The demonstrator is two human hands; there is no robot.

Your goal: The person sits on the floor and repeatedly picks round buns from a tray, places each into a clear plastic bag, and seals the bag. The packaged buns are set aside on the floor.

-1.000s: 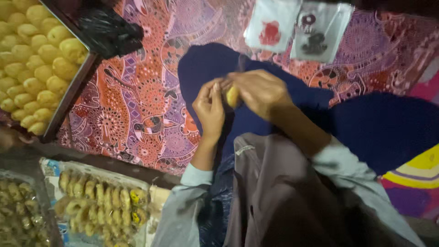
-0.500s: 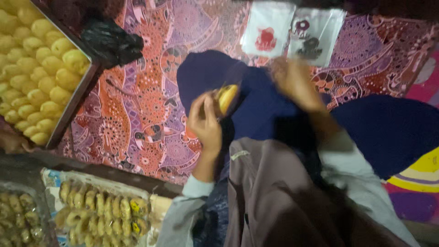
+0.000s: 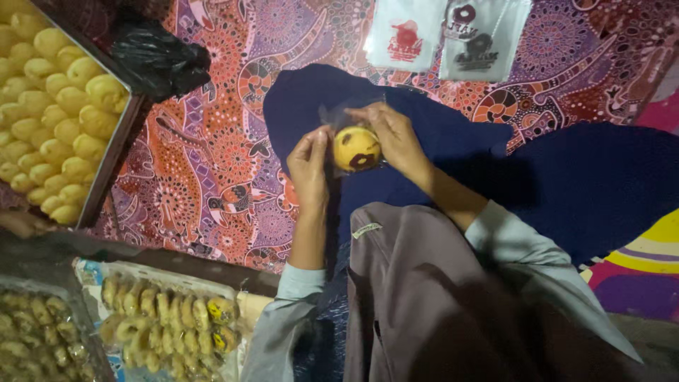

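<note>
Over the dark blue cloth [image 3: 453, 141] that covers the person's lap, in the head view, both hands meet around a small round yellow pastry [image 3: 356, 148] with dark brown spots on its face. The pastry sits between the two hands, inside a thin clear plastic wrapper [image 3: 339, 113] whose loose upper edge stands up above it. The left hand [image 3: 310, 166] is just to the left of the pastry, fingers curled and closed on the wrapper's side, thumb near the pastry's edge. The right hand [image 3: 395, 134] comes in from above and to the right, its fingers bent over the wrapper's top and pinching it, with the pastry just below its fingertips. Both forearms run down to pale grey-blue sleeves [image 3: 527, 255], and a grey-brown garment [image 3: 431, 297] fills the lower middle of the view.

Under the blue cloth lies a patterned mat [image 3: 212, 163] in red, purple and orange. At the far left a dark tray [image 3: 117, 159] holds rows of plain yellow pastries [image 3: 49, 106]; a crumpled black plastic bag [image 3: 159, 60] lies beside its upper corner. At the top, well apart from the hands, two flat white printed pouches [image 3: 445, 32] lie side by side. At the lower left, a shallow box [image 3: 88, 272] holds rows of wrapped pastries [image 3: 166, 322], and another batch [image 3: 32, 339] shows at the corner, too dim to make out further.
</note>
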